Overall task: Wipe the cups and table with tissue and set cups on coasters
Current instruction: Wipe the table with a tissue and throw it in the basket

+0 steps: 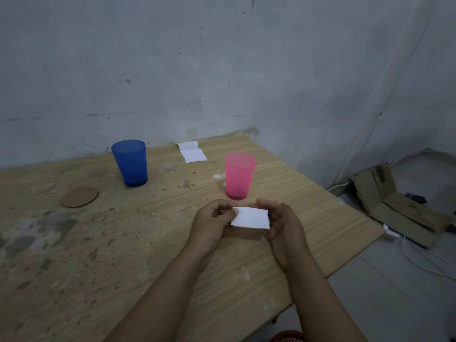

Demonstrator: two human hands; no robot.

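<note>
A bare, unfinished room: rough grey plaster walls (222,58), a stained wooden worktop (98,243) in the corner, cardboard scraps (394,208) and cables (424,257) on the floor.

- Pink cup (240,175) stands just beyond both hands, blocking a straight forward reach.
- Bare tabletop (123,243) lies open leftward toward the cardboard coaster (79,196).

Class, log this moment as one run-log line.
hands: left hand and right hand pinch tissue | pink cup, blue cup: on table, off coaster
</note>
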